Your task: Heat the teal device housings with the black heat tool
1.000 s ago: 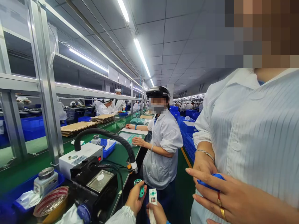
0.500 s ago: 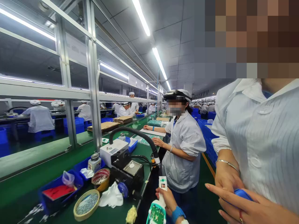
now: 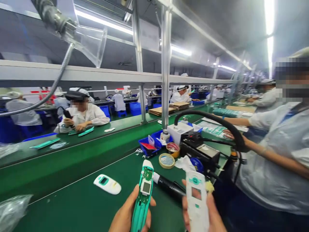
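Observation:
My left hand (image 3: 127, 209) is closed around a green device housing (image 3: 140, 211), which stands tilted upright. Inside it lies a green circuit board (image 3: 146, 174) with a small square display (image 3: 146, 187), and a white tip caps its top. My right hand (image 3: 213, 209) grips a white device cover (image 3: 197, 203) by its edges. This cover has a square window and a green patch near the top. The two parts are held apart, side by side above the bench. To the left, a closed white-and-green handheld device (image 3: 107, 184) rests on the green bench.
A black cylindrical tool (image 3: 169, 187) lies behind my hands. Beyond it are a tape roll (image 3: 166, 160), a white cloth (image 3: 185, 163), blue bins (image 3: 145, 149) and a black machine with a hose (image 3: 212, 116). Clear plastic (image 3: 14, 209) lies at left. A co-worker (image 3: 277, 141) stands at right.
The view has swung left, and the person close by on the right is out of sight. The white cover and green housing, low in view before, now show more fully, with both hands visible.

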